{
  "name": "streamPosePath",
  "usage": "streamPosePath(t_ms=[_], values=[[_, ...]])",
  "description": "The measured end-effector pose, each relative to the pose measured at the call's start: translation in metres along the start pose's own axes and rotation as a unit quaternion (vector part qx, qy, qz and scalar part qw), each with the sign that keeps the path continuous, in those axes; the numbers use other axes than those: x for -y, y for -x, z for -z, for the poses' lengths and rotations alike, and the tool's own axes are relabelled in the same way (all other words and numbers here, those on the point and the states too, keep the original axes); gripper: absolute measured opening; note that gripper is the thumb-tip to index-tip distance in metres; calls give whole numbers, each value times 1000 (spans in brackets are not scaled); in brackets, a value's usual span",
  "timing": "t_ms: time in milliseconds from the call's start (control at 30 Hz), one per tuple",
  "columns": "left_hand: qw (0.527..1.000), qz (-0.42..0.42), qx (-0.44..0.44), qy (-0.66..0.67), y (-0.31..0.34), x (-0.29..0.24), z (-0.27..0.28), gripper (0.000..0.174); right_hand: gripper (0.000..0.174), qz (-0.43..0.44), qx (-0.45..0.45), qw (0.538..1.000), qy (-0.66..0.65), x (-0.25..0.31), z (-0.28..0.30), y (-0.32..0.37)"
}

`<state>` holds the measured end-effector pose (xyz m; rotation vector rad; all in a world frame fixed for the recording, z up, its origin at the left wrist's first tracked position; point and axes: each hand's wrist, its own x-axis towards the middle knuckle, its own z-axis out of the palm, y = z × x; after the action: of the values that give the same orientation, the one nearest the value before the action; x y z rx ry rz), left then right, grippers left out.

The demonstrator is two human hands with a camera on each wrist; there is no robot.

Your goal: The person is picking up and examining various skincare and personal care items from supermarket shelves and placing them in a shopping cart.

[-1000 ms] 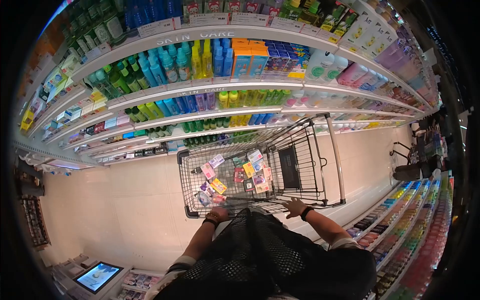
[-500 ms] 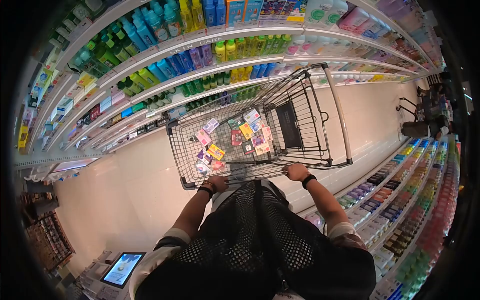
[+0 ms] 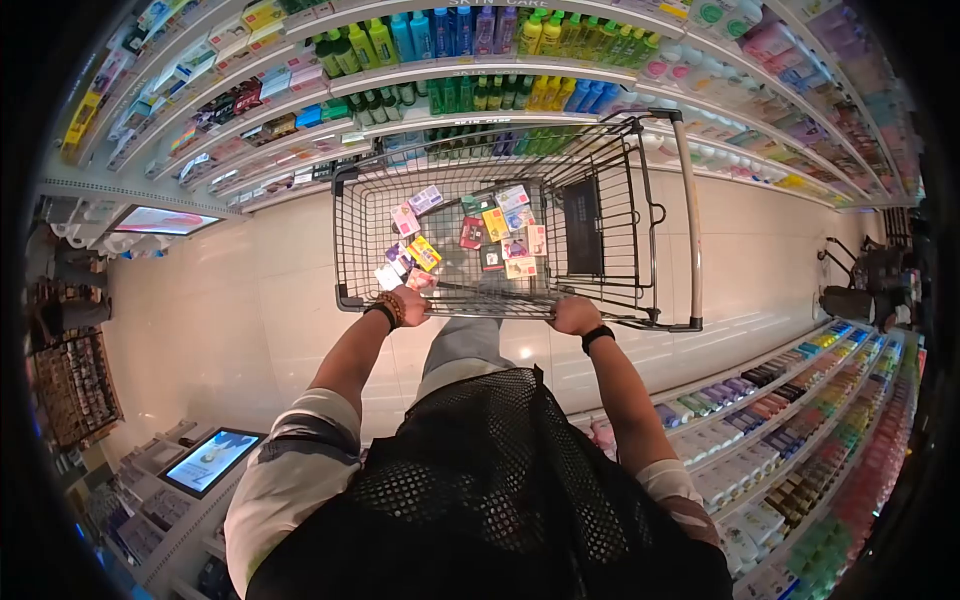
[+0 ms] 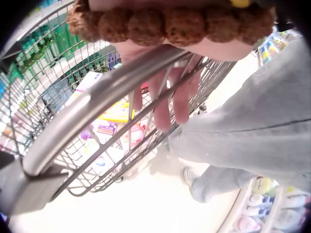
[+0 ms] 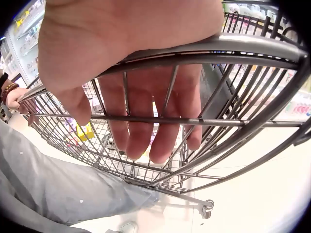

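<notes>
A metal-wire shopping cart stands crosswise in front of the person, its handle to the right. My left hand holds the near side rim close to the left front corner; in the left wrist view its fingers hang over the rim inside the wires. Farther right on that same rim, my right hand grips, fingers inside the basket and thumb outside. On the basket floor lie several small boxes, among them a yellow box, a pink box and a dark red box.
Shelves of skin care bottles run along the cart's far side. More stocked shelves stand behind at the lower right. A lit screen sits on a counter at the lower left. Pale floor tiles stretch to the left.
My right hand, earlier with fingers spread at the cart's side, has closed over the rim. My left hand has shifted slightly left. The cart's near side now lies more level in view.
</notes>
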<state>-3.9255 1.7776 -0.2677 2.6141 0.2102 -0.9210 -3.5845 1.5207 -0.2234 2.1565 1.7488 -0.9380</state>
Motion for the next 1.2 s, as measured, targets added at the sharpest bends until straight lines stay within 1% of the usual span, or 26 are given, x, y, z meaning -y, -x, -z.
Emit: streamPosePath(t_ms=[67, 133, 167, 233, 267, 333, 367, 500, 533, 567, 600, 633, 667, 733, 767, 800, 833, 867, 900, 933, 967, 1000, 1033, 1067, 1133, 1200], values=[[997, -16, -77, 9, 24, -1, -25, 30, 35, 7, -3, 1000, -5, 21, -12, 7], [994, 0, -109, 23, 38, 7, -39, 30, 33, -9, 18, 1000, -5, 41, -10, 7], [994, 1, -106, 23, 47, 10, -44, 30, 33, -2, 5, 1000, -8, 50, -15, 4], [980, 27, -196, 27, 67, 10, -60, 30, 33, 14, 15, 1000, -6, 67, -25, 4], [980, 29, -194, 29, 76, 12, -70, 30, 34, 27, 23, 999, -2, 77, -27, 5], [986, 46, -157, 21, 94, 18, -89, 32, 35, 39, 32, 999, 6, 100, -30, 7], [985, 29, -170, 22, 104, 23, -98, 32, 36, 43, 31, 999, 9, 111, -32, 7], [980, 49, -191, 17, 143, 40, -137, 34, 34, 50, 4, 999, 7, 161, -42, 4], [980, 55, -190, 20, 153, 46, -149, 34, 33, 50, -3, 999, 5, 174, -44, 2], [981, 67, -180, 24, 164, 50, -155, 34, 28, 53, -9, 999, -6, 189, -44, 2], [982, 79, -171, 28, 174, 56, -161, 34, 28, 59, -6, 998, -5, 204, -49, -1], [985, 56, -158, 37, 189, 64, -167, 37, 28, 61, -36, 997, -9, 221, -52, -4], [984, 61, -162, 40, 199, 72, -174, 37, 27, 62, -67, 996, -8, 234, -56, -8], [986, 51, -156, 32, 224, 88, -193, 42, 20, 84, -148, 985, 30, 267, -73, -10], [988, 63, -135, 35, 235, 98, -204, 42, 19, 80, -157, 983, 44, 284, -76, -14], [988, 68, -136, 37, 249, 108, -213, 42, 17, 74, -167, 982, 55, 305, -82, -19], [989, 71, -120, 42, 262, 117, -220, 43, 17, 74, -161, 982, 58, 322, -86, -22], [991, 74, -104, 48, 274, 127, -230, 44, 17, 82, -174, 980, 49, 339, -90, -25], [988, 74, -112, 81, 285, 138, -239, 43, 17, 79, -168, 982, 46, 355, -94, -30], [987, 78, -114, 83, 302, 146, -250, 43, 17, 76, -162, 983, 43, 371, -99, -35], [984, 63, -142, 84, 319, 151, -261, 40, 17, 80, -167, 982, 49, 390, -102, -36], [980, 49, -171, 86, 336, 157, -271, 37, 18, 78, -146, 985, 57, 409, -106, -35], [976, 58, -178, 115, 350, 166, -280, 34, 18, 73, -142, 984, 74, 429, -110, -40], [975, 61, -180, 117, 362, 177, -287, 34, 19, 69, -139, 984, 91, 447, -112, -47], [960, 68, -240, 129, 384, 198, -298, 34, 19, 71, -132, 984, 93, 476, -112, -60], [961, 79, -236, 120, 409, 221, -310, 35, 20, 70, -128, 985, 89, 513, -114, -73]])
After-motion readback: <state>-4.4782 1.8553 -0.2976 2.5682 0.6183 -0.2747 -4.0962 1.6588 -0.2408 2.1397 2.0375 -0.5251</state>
